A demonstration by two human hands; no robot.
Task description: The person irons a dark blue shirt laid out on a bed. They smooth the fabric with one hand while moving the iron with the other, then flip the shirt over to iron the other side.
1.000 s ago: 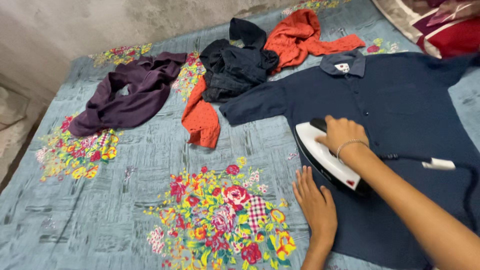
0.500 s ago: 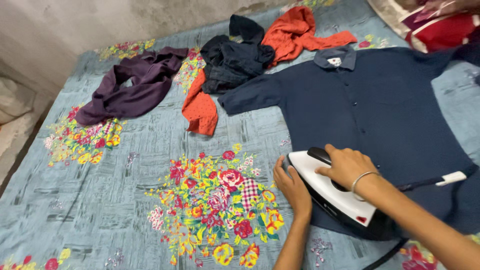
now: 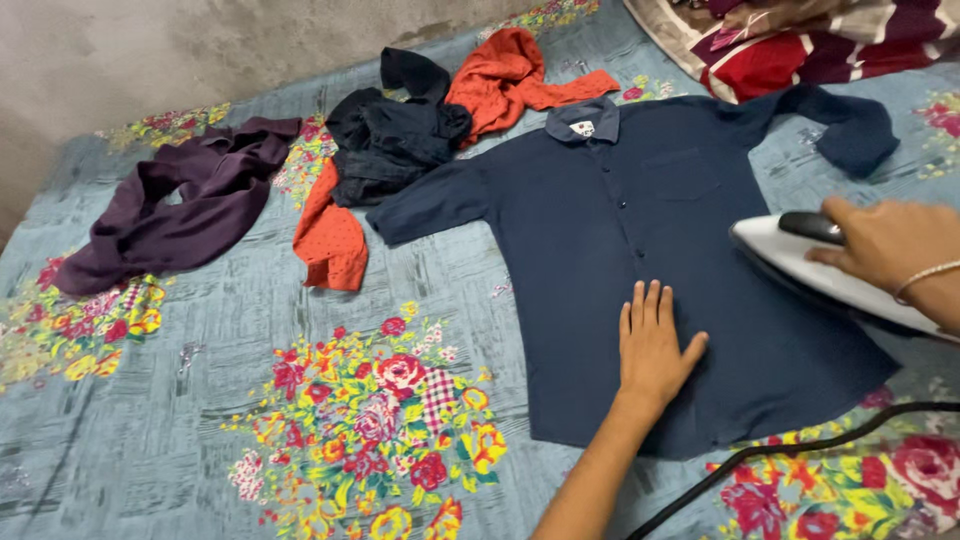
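Note:
A navy blue shirt (image 3: 640, 215) lies spread flat, collar away from me, on a blue floral bedsheet (image 3: 200, 400). My left hand (image 3: 652, 345) rests flat on the shirt's lower front, fingers together and pointing away. My right hand (image 3: 885, 242), with a thin bracelet at the wrist, grips the black handle of a white electric iron (image 3: 825, 275) at the shirt's right side. The iron's black cord (image 3: 780, 455) runs across the sheet below the shirt's hem.
Crumpled clothes lie beyond the shirt: a purple garment (image 3: 180, 205) at the left, a dark one (image 3: 390, 140) and an orange dotted one (image 3: 330, 235) in the middle. A red striped blanket (image 3: 800, 45) sits at the top right. A bare wall (image 3: 200, 50) borders the bed.
The iron has moved from the shirt's lower left edge to its right side. My left hand shifted from the sheet beside the hem onto the shirt front. The view panned right.

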